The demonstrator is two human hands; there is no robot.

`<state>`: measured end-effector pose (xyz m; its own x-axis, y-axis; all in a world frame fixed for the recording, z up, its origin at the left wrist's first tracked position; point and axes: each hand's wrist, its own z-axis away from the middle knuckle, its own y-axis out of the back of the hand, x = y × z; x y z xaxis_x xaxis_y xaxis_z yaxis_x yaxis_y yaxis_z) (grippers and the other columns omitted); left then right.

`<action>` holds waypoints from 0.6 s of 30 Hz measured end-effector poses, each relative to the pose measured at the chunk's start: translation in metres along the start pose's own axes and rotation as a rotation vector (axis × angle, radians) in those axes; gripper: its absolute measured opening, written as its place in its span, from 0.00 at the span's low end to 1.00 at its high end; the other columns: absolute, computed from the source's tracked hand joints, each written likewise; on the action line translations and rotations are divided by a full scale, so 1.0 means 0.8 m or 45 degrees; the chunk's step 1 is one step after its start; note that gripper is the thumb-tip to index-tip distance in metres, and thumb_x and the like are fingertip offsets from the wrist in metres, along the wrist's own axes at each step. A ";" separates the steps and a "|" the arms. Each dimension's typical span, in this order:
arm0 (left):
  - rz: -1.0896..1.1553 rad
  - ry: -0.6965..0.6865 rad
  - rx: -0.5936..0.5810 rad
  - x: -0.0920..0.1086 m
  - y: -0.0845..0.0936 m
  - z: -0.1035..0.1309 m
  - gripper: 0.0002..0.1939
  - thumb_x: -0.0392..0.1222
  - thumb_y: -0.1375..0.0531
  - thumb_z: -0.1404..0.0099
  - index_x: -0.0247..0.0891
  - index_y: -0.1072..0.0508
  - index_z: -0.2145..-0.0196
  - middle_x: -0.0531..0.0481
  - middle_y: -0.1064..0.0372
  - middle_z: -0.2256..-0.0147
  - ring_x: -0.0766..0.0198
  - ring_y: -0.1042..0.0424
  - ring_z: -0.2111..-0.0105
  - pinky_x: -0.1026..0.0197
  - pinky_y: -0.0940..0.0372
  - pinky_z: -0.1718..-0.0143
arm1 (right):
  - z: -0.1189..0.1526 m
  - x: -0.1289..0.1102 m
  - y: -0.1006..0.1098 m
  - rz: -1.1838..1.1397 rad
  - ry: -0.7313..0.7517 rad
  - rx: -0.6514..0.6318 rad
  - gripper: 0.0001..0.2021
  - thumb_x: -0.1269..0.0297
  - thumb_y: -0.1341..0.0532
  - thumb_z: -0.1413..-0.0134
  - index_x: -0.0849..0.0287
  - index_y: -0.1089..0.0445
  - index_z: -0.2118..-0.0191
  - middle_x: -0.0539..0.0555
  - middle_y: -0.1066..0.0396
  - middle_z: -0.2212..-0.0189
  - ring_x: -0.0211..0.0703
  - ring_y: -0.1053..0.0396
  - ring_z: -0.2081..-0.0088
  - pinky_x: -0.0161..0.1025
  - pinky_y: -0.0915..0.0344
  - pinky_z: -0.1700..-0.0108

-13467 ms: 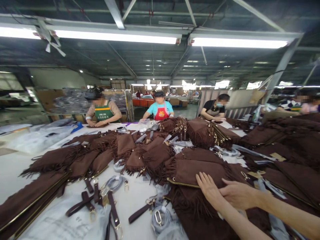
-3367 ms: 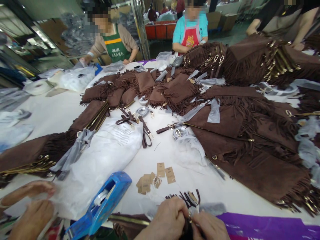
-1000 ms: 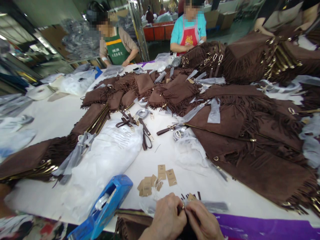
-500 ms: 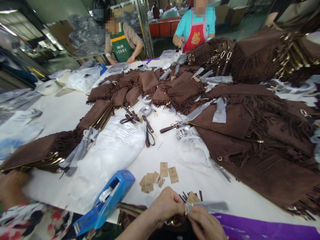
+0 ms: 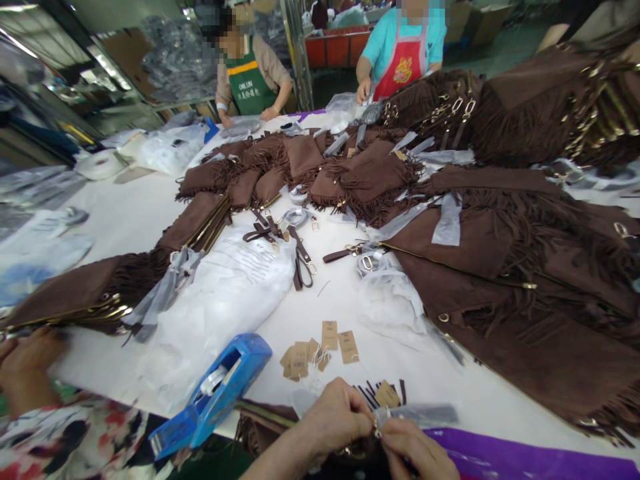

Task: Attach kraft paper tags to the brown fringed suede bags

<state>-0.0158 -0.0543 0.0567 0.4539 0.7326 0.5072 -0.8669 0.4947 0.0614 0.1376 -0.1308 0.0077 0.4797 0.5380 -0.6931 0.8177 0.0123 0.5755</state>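
Observation:
At the table's near edge, my left hand [image 5: 336, 415] is closed in a pinch on a small gold metal clasp [image 5: 376, 428]. My right hand [image 5: 419, 451] is closed against the clasp's other side, its fingertips close to the left ones. Below them, dark brown material with more gold metal shows in part, mostly covered by my hands. Just beyond lie a brown card tag [image 5: 387, 394], several short dark strips and a clear plastic sleeve [image 5: 427, 415]. More card tags [image 5: 299, 360] with white strings lie ahead of my left hand.
A blue tape dispenser [image 5: 213, 393] stands left of my forearm. Brown fringed bags [image 5: 550, 333] pile up right and across the middle. Wrist straps [image 5: 302, 262] lie centrally. A neighbour's hand [image 5: 33, 363] is at left; two people work across the table. Purple plastic [image 5: 525, 455] lines the near edge.
The view has shifted slightly, and my hands stay together at the clasp, which shows more clearly between the fingertips. Across the table, the person in the red apron has lowered a hand toward the tabletop.

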 end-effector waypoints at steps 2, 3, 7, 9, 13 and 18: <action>-0.065 -0.006 -0.019 0.002 0.001 0.000 0.11 0.29 0.46 0.63 0.32 0.24 0.82 0.56 0.40 0.89 0.71 0.43 0.85 0.66 0.49 0.82 | -0.003 -0.001 0.000 0.008 0.023 0.004 0.13 0.82 0.45 0.51 0.59 0.36 0.61 0.57 0.26 0.71 0.38 0.26 0.68 0.27 0.29 0.64; -0.101 -0.004 -0.032 0.003 0.002 0.000 0.10 0.29 0.45 0.63 0.32 0.24 0.82 0.57 0.41 0.89 0.71 0.44 0.85 0.66 0.49 0.82 | -0.004 -0.002 0.000 0.012 0.037 0.017 0.13 0.81 0.46 0.51 0.60 0.36 0.61 0.57 0.26 0.71 0.38 0.26 0.69 0.27 0.29 0.65; -0.256 0.068 -0.044 0.011 0.003 0.004 0.08 0.28 0.45 0.64 0.34 0.26 0.85 0.59 0.44 0.90 0.70 0.45 0.86 0.66 0.49 0.82 | -0.010 -0.007 0.002 0.009 0.075 0.054 0.10 0.79 0.47 0.48 0.60 0.34 0.63 0.57 0.26 0.73 0.38 0.26 0.71 0.27 0.29 0.68; -0.361 0.079 -0.037 0.016 0.003 0.007 0.08 0.27 0.45 0.65 0.34 0.28 0.86 0.59 0.45 0.90 0.71 0.45 0.85 0.65 0.49 0.82 | -0.011 -0.008 0.002 -0.012 0.088 0.049 0.09 0.78 0.46 0.47 0.60 0.33 0.63 0.57 0.26 0.74 0.38 0.26 0.72 0.28 0.29 0.69; -0.457 0.026 -0.078 0.019 0.005 0.010 0.07 0.28 0.45 0.64 0.34 0.28 0.86 0.59 0.45 0.89 0.71 0.45 0.84 0.66 0.49 0.82 | -0.011 -0.009 0.003 -0.049 0.093 0.031 0.10 0.79 0.45 0.48 0.61 0.32 0.63 0.57 0.25 0.73 0.39 0.27 0.71 0.28 0.30 0.68; -0.381 -0.088 -0.212 0.010 0.015 0.011 0.06 0.33 0.48 0.61 0.34 0.32 0.85 0.58 0.45 0.87 0.71 0.47 0.84 0.66 0.51 0.81 | -0.013 -0.011 0.005 -0.180 -0.058 -0.014 0.13 0.80 0.45 0.50 0.58 0.35 0.60 0.56 0.27 0.72 0.39 0.28 0.71 0.30 0.31 0.68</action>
<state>-0.0240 -0.0467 0.0691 0.6627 0.5132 0.5454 -0.6497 0.7562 0.0779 0.1335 -0.1267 0.0201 0.3745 0.4911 -0.7865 0.8746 0.0946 0.4756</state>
